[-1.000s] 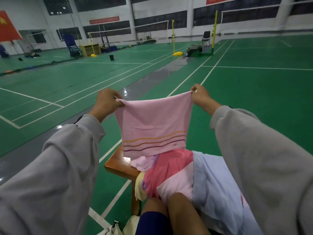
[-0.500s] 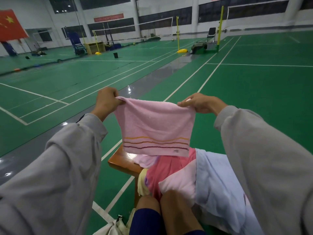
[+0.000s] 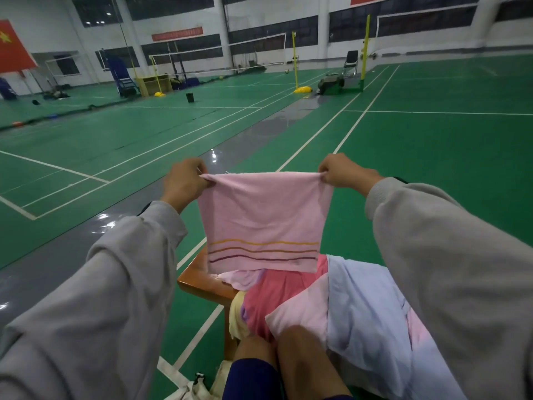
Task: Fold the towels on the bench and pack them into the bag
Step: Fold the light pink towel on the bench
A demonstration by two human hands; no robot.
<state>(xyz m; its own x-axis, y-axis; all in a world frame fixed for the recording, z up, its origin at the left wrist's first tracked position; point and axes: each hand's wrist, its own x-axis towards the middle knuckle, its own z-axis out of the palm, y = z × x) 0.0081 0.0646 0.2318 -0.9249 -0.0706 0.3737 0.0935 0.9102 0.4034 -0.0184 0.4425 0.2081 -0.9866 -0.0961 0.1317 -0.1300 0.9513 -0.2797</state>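
Two hands, left [image 3: 184,183] and right [image 3: 340,173], pinch the top corners of a pink striped terry towel [image 3: 264,223], stretched taut above a wooden counter [image 3: 199,280] heaped with crumpled towels [image 3: 360,307].

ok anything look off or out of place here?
Nothing damaged. The striped pink towel hangs straight, pinched at its top corners by left hand and right hand. Other towels lie in a rumpled heap on the bench; the yellow towel droops over its edge.

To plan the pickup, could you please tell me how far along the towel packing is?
Done: no folded towel visible. In hand: left hand and right hand hold the striped pink towel by its top corners. Remaining: the crumpled towels heaped on the bench.
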